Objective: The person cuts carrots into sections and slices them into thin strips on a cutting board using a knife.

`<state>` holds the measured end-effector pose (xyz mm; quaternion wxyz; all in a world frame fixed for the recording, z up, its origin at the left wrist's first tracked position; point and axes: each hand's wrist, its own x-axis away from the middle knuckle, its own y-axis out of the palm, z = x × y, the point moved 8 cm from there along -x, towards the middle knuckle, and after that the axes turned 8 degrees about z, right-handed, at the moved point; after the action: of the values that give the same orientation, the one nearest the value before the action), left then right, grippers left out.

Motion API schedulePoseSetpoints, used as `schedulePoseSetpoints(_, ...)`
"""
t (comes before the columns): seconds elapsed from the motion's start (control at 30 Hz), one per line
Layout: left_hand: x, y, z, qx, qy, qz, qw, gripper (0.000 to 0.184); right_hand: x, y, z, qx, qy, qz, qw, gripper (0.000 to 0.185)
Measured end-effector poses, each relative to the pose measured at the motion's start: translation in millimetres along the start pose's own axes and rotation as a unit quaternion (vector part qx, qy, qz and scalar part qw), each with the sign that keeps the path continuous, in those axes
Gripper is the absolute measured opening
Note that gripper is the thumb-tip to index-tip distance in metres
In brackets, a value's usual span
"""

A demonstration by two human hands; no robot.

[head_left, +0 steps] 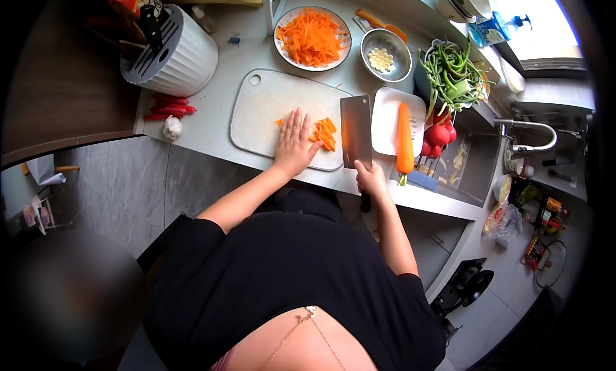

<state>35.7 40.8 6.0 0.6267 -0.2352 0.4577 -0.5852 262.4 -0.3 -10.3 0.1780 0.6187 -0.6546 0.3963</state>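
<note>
My left hand (295,143) lies flat on the pale cutting board (253,117), fingers stretched out and pointing away from me. Beside its thumb sits a small heap of cut carrot strips (325,135), and a stray carrot piece (278,122) is by the fingers. My right hand (372,180) is closed round the dark handle of a cleaver (356,128). The cleaver's broad blade points away from me at the board's right edge, with an orange tint on its face. Right of the blade, a whole peeled carrot (404,140) lies across a white tray (384,127).
Behind the board stand a plate of shredded carrot (312,38), a metal bowl of garlic cloves (385,55) and a peeler (378,23). Green beans (449,76), radishes (439,136) and the sink (475,169) are right. A knife block (176,53), red chillies (170,106) and garlic (172,128) are left.
</note>
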Motion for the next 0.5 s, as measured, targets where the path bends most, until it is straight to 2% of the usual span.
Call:
schedulePoseSetpoints(0.13,-7.4,6.4,10.3,0.039,0.024,-0.016,0.999,0.072,2.5,38.7,4.7,-0.038,-0.001,-0.062,0.997,0.029)
schedulePoseSetpoints(0.23,-8.9,11.1,10.1,0.028,-0.002,-0.003,1.000,0.070,-6.2,80.8,9.3,-0.073,0.000,-0.130,0.989,0.030)
schedulePoseSetpoints(0.33,-11.7,9.5,6.1,0.053,-0.028,0.038,0.997,0.062,-1.8,119.1,0.0,-0.133,0.021,-0.159,0.978,0.030)
schedulePoseSetpoints(0.5,-16.3,5.2,-6.8,0.123,-0.058,0.028,0.990,0.049,4.2,139.3,-18.3,-0.183,0.015,-0.186,0.965,0.027)
